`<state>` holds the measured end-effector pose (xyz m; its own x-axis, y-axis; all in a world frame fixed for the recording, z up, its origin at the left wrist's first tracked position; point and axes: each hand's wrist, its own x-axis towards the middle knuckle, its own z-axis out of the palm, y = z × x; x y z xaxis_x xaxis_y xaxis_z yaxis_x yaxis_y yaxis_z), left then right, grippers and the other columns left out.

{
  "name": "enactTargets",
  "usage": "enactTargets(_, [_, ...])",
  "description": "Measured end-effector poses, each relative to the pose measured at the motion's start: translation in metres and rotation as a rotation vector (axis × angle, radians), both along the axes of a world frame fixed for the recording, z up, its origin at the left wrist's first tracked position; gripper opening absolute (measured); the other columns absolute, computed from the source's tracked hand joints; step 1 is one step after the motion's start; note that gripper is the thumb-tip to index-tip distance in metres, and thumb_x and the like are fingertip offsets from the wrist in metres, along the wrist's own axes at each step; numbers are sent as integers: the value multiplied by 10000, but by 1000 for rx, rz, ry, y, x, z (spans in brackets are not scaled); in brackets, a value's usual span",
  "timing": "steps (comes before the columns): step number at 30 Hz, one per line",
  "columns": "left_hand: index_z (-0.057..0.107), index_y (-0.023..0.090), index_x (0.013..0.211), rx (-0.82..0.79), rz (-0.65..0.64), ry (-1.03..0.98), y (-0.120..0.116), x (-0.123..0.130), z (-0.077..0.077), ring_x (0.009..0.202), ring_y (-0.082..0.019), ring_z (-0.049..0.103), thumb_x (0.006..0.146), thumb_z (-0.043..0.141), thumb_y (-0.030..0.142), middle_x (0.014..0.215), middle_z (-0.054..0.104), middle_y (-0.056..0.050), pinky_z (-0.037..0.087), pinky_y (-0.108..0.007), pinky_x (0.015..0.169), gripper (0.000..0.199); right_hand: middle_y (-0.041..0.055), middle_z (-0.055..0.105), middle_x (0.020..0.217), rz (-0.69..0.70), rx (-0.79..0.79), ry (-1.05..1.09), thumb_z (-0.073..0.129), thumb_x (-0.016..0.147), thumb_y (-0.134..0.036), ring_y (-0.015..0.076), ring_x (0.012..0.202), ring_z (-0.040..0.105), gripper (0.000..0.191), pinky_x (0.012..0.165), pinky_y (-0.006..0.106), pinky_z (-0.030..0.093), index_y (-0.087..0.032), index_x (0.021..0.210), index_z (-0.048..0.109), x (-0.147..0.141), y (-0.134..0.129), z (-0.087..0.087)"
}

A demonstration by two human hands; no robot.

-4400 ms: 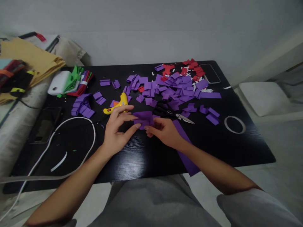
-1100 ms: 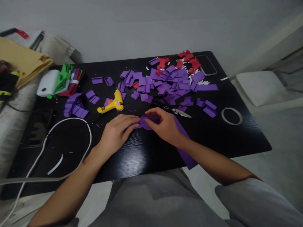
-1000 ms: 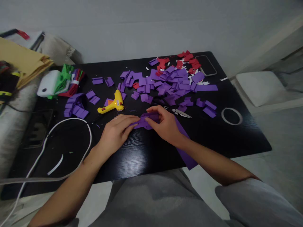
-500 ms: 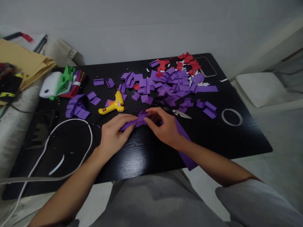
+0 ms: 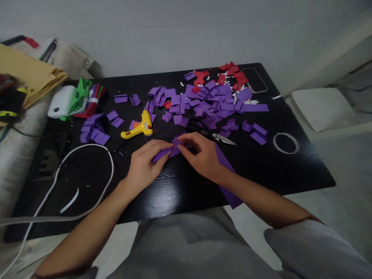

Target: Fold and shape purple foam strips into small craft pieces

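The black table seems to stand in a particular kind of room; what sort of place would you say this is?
Probably a home craft corner or small workroom: the black table bears folded purple paper pieces, a yellow glue gun and scissors.

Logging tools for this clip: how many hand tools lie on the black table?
2: the yellow glue gun beyond the left hand, and the scissors beyond the right hand. Paper may hide others.

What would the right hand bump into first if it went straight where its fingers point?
The right hand would meet the folded purple paper at its fingertips first. Just beyond, perhaps the left hand, though depth is hard to tell.
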<state>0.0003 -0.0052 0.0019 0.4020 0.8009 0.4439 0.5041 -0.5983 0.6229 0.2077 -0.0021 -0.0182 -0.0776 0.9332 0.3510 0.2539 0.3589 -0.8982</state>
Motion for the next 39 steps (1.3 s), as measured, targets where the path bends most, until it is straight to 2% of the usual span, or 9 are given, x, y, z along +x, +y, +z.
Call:
enactTargets(6, [745, 202, 1154, -16, 104, 22, -3, 2, -2, 989, -179, 763, 967, 699, 150, 1092, 809, -42, 596, -308, 944, 200, 27, 811, 1030, 1, -102, 88, 765, 917, -236, 182, 898, 776, 107, 853, 332, 646, -241, 1024, 761, -1, -1, -1])
enactTargets(10, [757, 192, 1102, -6, 100, -28, -3, 4, 0, 1013, -177, 760, 961, 705, 128, 1075, 808, -47, 590, -304, 963, 164, 6, 816, 971, 19, -138, 137, 778, 914, -254, 181, 888, 790, 83, 870, 332, 656, -245, 997, 770, -2, -2, 0])
enactTargets(14, [767, 191, 1070, -15, 95, -64, -3, 5, 3, 1010, -169, 759, 966, 710, 132, 1058, 807, -48, 587, -296, 959, 133, 3, 828, 987, 15, -94, 96, 771, 929, -245, 178, 904, 807, 82, 893, 324, 655, -248, 1011, 775, -2, -4, 2])
enactTargets(21, [766, 217, 1034, -39, 156, -69, -3, 6, 5, 945, -186, 749, 962, 711, 192, 1014, 801, -37, 603, -349, 912, 94, 7, 845, 1041, 15, 104, -112, 675, 997, -237, 186, 940, 814, 125, 875, 333, 665, -274, 1077, 765, 0, -8, 3])
enactTargets(26, [757, 216, 1024, -51, 187, -69, -3, 7, 5, 924, -185, 747, 971, 704, 221, 1000, 801, -33, 599, -345, 892, 75, 20, 837, 1096, 33, 95, -59, 671, 1003, -245, 184, 980, 819, 141, 919, 336, 671, -264, 1130, 730, -1, -9, 2])
enactTargets(33, [746, 206, 1019, -46, 212, -75, -5, 9, 3, 909, -166, 738, 969, 724, 222, 985, 790, -18, 582, -311, 878, 57, 34, 838, 1086, 41, 170, -85, 682, 994, -199, 175, 977, 813, 141, 920, 315, 661, -238, 1118, 737, -2, -8, 1])
enactTargets(39, [742, 210, 1018, -49, 231, -53, -5, 11, 2, 903, -171, 727, 977, 720, 241, 981, 788, -21, 580, -317, 859, 55, 17, 836, 1079, 23, 126, -111, 672, 997, -242, 180, 930, 805, 143, 899, 342, 665, -266, 1116, 747, -4, -9, -3])
